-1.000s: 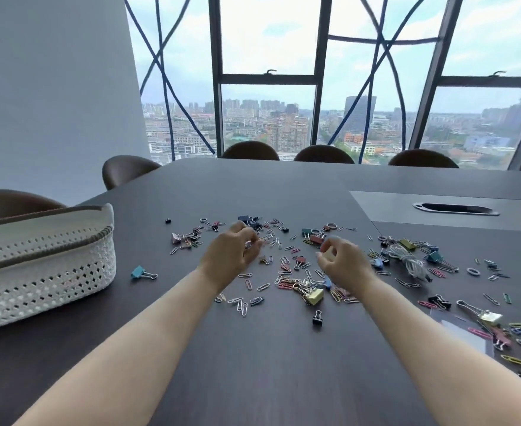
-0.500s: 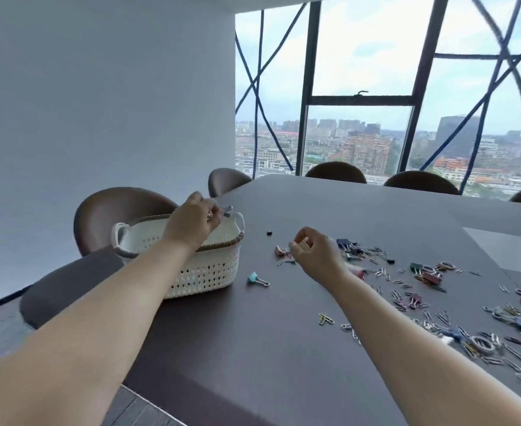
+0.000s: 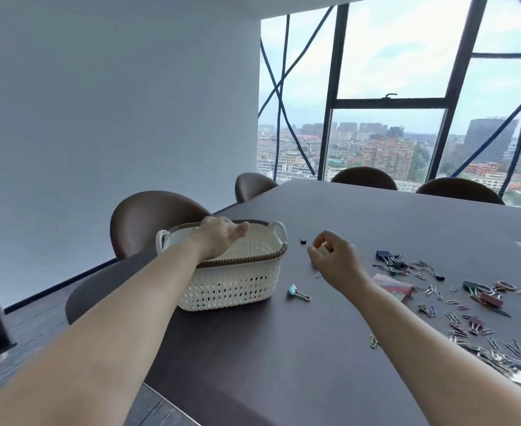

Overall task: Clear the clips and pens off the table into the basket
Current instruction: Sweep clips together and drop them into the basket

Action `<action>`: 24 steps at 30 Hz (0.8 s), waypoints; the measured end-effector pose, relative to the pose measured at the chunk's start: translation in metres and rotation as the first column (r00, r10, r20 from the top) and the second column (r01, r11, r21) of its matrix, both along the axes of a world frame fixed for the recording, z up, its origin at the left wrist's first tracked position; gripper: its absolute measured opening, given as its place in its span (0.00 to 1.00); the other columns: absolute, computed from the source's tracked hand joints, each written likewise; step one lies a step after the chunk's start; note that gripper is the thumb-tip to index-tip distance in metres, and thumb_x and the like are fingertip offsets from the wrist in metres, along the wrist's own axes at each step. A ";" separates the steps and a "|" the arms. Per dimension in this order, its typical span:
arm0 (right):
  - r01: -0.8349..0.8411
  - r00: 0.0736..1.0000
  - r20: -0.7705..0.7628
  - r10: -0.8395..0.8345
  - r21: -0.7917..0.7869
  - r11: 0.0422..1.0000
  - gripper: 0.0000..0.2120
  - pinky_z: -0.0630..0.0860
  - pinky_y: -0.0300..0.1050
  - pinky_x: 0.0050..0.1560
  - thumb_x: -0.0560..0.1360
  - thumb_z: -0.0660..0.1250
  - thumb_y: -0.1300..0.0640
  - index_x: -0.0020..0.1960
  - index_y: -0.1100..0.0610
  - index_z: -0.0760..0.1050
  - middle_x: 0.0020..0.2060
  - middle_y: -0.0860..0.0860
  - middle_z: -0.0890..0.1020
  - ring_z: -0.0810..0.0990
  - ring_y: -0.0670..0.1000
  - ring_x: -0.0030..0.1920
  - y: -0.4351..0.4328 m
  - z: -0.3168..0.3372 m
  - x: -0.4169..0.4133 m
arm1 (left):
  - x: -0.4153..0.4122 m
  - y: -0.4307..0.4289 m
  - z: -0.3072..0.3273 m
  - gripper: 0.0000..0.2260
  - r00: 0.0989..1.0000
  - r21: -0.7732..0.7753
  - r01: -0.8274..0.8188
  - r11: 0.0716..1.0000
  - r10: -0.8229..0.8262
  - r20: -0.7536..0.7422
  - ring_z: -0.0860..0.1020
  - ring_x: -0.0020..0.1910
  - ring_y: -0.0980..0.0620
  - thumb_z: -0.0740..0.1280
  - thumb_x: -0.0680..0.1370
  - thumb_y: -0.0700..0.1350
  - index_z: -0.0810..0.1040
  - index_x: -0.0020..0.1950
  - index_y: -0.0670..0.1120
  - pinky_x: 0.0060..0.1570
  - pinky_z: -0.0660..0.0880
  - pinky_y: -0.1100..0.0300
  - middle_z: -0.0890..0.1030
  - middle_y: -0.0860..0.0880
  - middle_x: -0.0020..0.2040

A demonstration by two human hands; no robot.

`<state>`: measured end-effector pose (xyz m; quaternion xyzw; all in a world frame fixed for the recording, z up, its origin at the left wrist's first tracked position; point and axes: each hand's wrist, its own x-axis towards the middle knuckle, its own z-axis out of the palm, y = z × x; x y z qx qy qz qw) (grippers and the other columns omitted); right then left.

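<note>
Left hand (image 3: pixel 220 239) is out over the basket (image 3: pixel 231 284), palm up and fingers spread flat, nothing in it that I can see. Right hand (image 3: pixel 333 259) hovers just right of the basket, fingers curled in loosely around something small and pale; what it is, I cannot tell. A paper clip (image 3: pixel 317 274) lies on the table right under that hand.

The basket itself, white lattice with a brown rim, sits near the table (image 3: pixel 284 348) corner, and its inside is hidden from here. Just off its front right corner lies a teal binder clip (image 3: pixel 297 292), alone. A tiny black clip (image 3: pixel 303 241) sits between the basket's right handle and the right hand. Further right of the basket, well apart from it, the main scatter of clips (image 3: pixel 456 296) spreads across the tabletop, with a blue binder clip (image 3: pixel 384 255) at its near edge. Behind the basket stands a brown chair (image 3: pixel 148 219).
</note>
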<state>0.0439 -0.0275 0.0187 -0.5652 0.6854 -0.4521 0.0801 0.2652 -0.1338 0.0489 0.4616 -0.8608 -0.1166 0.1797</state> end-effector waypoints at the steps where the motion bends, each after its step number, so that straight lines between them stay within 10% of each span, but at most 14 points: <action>1: -0.015 1.000 0.013 0.016 -0.016 1.000 0.08 0.67 0.41 0.34 0.71 0.66 0.53 0.34 0.47 0.70 0.34 0.51 0.76 0.72 0.52 0.35 -0.001 -0.001 0.004 | 0.002 0.002 -0.001 0.30 1.000 -0.043 0.010 0.999 -0.010 -0.001 0.63 0.70 0.44 0.46 0.76 0.65 0.77 0.60 0.49 0.69 0.59 0.45 0.74 0.47 0.66; 5: -0.051 0.999 0.010 0.052 -0.062 0.997 0.05 0.65 0.40 0.32 0.71 0.66 0.54 0.37 0.50 0.72 0.32 0.49 0.74 0.70 0.49 0.32 -0.001 -0.003 0.016 | 0.015 0.014 -0.009 0.14 0.992 -0.194 0.082 0.978 -0.098 -0.075 0.79 0.51 0.52 0.56 0.80 0.53 0.80 0.51 0.49 0.54 0.74 0.54 0.83 0.51 0.47; 9: -0.120 0.993 -0.008 0.119 -0.112 0.986 0.04 0.65 0.40 0.33 0.72 0.66 0.55 0.39 0.54 0.73 0.32 0.49 0.74 0.69 0.49 0.32 0.000 0.001 0.026 | 0.038 0.026 -0.023 0.24 0.995 -0.419 0.071 0.905 -0.033 0.097 0.75 0.32 0.53 0.50 0.72 0.67 0.74 0.33 0.51 0.38 0.73 0.57 0.73 0.56 0.26; 17: -0.358 0.927 -0.162 0.339 -0.102 0.928 0.05 0.69 0.42 0.38 0.73 0.64 0.53 0.40 0.48 0.70 0.35 0.42 0.72 0.70 0.45 0.35 -0.044 0.034 0.083 | 0.075 0.023 -0.059 0.30 0.975 -0.558 -0.002 0.830 -0.123 -0.187 0.67 0.28 0.59 0.52 0.69 0.72 0.78 0.32 0.49 0.37 0.63 0.70 0.76 0.55 0.26; 24: -0.230 0.881 -0.389 0.268 0.142 0.963 0.11 0.66 0.51 0.60 0.74 0.62 0.42 0.46 0.47 0.79 0.50 0.43 0.80 0.77 0.46 0.52 -0.061 0.021 0.092 | 0.078 0.015 -0.058 0.24 0.990 -0.607 0.033 0.794 -0.112 -0.092 0.61 0.26 0.59 0.57 0.66 0.70 0.62 0.27 0.50 0.36 0.67 0.63 0.74 0.51 0.24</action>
